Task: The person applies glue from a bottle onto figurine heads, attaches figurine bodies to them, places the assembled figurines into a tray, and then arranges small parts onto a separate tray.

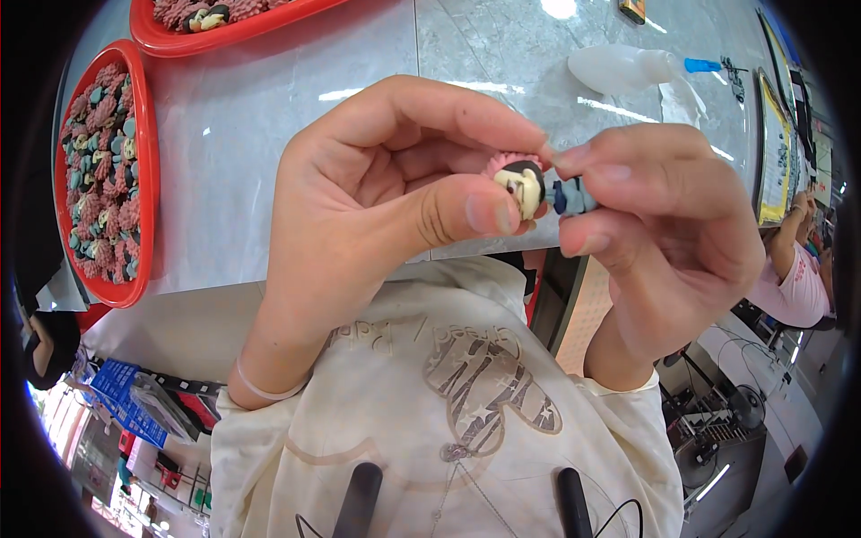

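Far left on the grey table: a red tray heaped with small pink and teal figures, another red tray above. Centre: left hand pinched shut on the pink-haired head of a tiny doll, thumb pressed against its face. Right hand closed on the doll's blue body, held up above the table edge. Beyond, upper right: a white squeeze bottle lying flat, blue tip.
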Demonstrator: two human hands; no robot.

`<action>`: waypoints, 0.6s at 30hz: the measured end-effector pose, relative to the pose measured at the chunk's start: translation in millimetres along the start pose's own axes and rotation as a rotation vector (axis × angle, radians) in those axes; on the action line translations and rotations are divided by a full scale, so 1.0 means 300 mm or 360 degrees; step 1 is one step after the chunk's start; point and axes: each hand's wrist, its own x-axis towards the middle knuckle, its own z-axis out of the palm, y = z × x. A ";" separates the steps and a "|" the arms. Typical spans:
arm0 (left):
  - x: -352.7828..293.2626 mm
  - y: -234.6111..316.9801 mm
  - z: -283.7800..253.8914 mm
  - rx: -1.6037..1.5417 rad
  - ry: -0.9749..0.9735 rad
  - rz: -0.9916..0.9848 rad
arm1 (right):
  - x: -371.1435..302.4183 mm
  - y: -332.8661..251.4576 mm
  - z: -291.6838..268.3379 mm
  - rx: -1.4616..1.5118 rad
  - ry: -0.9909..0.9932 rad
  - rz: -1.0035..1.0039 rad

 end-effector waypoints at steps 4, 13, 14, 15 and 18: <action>-0.001 -0.002 -0.005 -0.0072 -0.0013 -0.0002 | -0.009 -0.014 0.014 -0.0001 0.0055 0.0030; -0.004 -0.011 -0.002 -0.0108 0.0002 0.0059 | -0.009 -0.038 0.038 -0.0297 0.0108 0.0054; -0.004 -0.011 -0.002 -0.0107 0.0010 0.0070 | -0.006 -0.038 0.038 -0.0405 0.0097 0.0015; -0.003 -0.016 -0.006 -0.0108 0.0012 0.0068 | -0.002 -0.041 0.036 -0.0404 0.0096 0.0017; 0.001 -0.034 -0.016 0.0091 -0.0077 0.0320 | 0.006 -0.045 0.036 -0.0398 0.0011 0.0029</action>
